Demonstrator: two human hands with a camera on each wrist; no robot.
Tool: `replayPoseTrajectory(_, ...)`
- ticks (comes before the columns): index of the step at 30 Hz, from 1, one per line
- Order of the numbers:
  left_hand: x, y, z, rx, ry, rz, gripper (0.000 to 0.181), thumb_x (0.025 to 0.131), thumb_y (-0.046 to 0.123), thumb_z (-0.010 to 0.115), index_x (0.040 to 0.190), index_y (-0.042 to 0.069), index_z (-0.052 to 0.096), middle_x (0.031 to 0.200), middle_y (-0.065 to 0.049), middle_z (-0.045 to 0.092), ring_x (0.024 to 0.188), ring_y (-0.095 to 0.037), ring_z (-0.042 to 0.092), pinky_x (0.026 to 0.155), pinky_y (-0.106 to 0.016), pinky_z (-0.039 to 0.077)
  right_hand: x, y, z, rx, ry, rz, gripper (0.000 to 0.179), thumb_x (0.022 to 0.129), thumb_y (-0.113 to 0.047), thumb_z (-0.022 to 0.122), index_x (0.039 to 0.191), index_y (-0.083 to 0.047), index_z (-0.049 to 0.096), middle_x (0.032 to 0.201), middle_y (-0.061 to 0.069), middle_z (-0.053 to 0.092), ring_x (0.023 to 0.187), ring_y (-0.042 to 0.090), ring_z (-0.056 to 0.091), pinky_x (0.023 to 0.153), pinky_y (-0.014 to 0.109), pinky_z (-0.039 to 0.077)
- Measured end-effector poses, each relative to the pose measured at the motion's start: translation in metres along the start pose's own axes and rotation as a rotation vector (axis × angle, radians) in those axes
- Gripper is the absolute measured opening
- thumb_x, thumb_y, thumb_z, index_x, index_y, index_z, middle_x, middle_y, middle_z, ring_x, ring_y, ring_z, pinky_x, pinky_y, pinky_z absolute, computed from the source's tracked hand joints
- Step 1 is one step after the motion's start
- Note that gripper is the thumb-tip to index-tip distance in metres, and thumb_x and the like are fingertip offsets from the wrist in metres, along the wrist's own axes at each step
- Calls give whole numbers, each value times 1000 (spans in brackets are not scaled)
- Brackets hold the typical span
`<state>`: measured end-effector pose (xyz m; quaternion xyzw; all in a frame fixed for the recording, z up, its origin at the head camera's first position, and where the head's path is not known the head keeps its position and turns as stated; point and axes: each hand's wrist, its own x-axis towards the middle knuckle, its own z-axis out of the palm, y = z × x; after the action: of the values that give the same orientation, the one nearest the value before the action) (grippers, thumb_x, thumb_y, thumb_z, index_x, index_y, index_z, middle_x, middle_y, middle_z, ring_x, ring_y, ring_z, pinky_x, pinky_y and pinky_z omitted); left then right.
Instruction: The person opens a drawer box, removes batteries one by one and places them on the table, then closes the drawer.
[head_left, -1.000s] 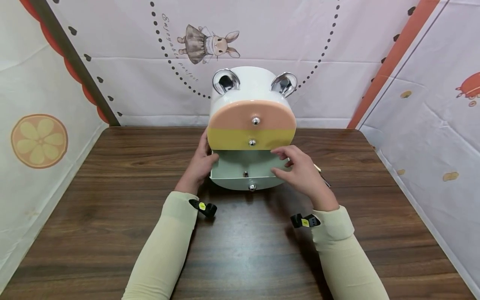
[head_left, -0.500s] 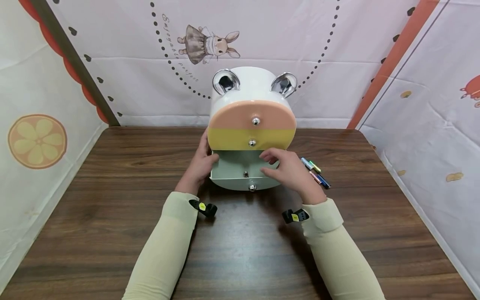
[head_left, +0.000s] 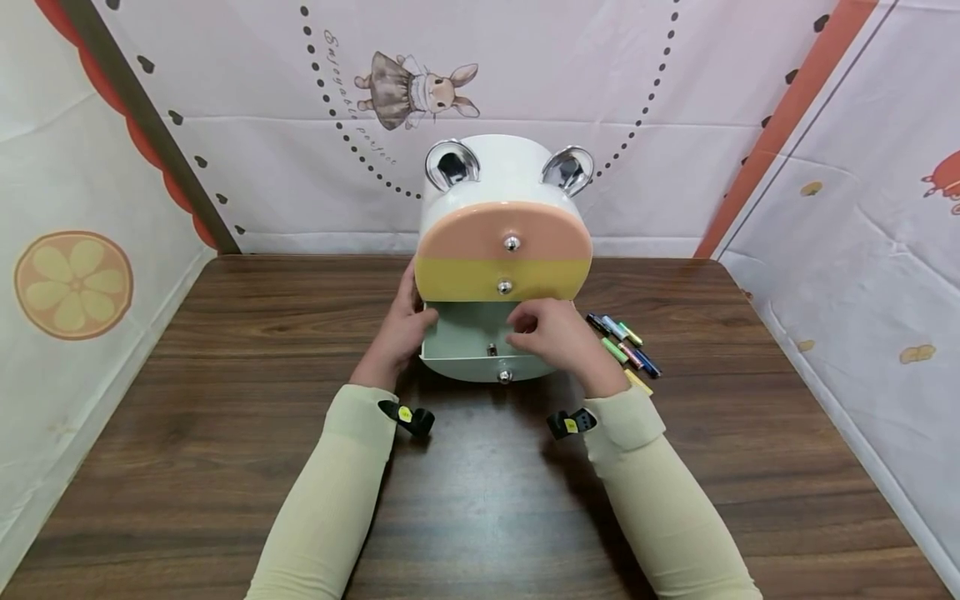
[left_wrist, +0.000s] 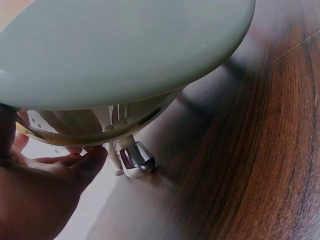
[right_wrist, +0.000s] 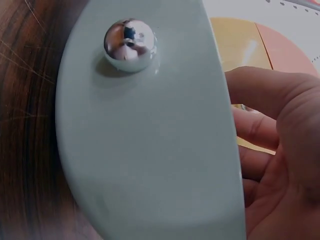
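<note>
A white drawer cabinet [head_left: 504,171] with silver ears stands upright at the back of the table. Its lowest drawer, pale green [head_left: 465,369], is pulled out. My left hand [head_left: 390,342] holds the cabinet's left side, thumb at the drawer's edge and fingers along the side, partly hidden. Over the drawer's right part hovers my right hand [head_left: 562,337], fingers loosely bent, with a gap between thumb and forefinger; nothing shows in it. In the right wrist view its fingers [right_wrist: 257,125] lie behind the drawer front, beside the silver knob [right_wrist: 130,45].
Several small coloured markers [head_left: 613,350] lie on the wooden table [head_left: 262,417] to the right of the cabinet, beside my right wrist. The orange drawer [head_left: 468,237] and the yellow drawer [head_left: 457,279] are closed. A patterned cloth [head_left: 315,183] hangs behind.
My right hand has moved left over the open drawer, uncovering more of the markers beside it. The left hand and the cabinet have stayed in place.
</note>
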<state>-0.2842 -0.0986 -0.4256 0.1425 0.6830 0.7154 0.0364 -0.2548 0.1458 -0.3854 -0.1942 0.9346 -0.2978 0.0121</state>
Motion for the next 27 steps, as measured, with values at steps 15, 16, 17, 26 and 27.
replayPoseTrajectory(15,7,-14,-4,4,8,-3,97,86,-15,40,154,42,4,163,7,13,145,-20,17,98,-44,33,17,-4,4,-94,-211,33,11,85,-28,72,82,-19,77,78,-6,70,67,11,54,64,27,44)
replayPoseTrajectory(16,6,-11,-3,5,6,-5,96,85,-16,40,155,40,4,163,6,12,145,-20,16,99,-44,33,18,-5,4,-98,-222,39,12,85,-28,72,79,-19,77,77,-6,70,65,11,54,62,27,44)
replayPoseTrajectory(17,4,-7,-2,6,4,-9,96,85,-16,40,155,39,3,163,5,11,146,-20,15,99,-44,33,19,-5,5,-104,-232,42,13,85,-29,72,77,-20,77,75,-7,70,64,11,53,61,27,43)
replayPoseTrajectory(26,3,-3,-1,15,12,-12,98,83,-17,41,156,38,5,163,4,14,143,-21,19,98,-43,35,33,-12,10,-149,-323,66,33,85,-29,73,54,-19,64,50,-8,50,48,10,36,51,26,32)
replayPoseTrajectory(27,5,-6,-1,15,12,-5,98,83,-17,41,156,38,5,163,4,14,143,-21,20,98,-43,34,35,-12,11,-156,-330,70,38,85,-28,73,51,-19,58,48,-8,43,47,10,32,50,26,30)
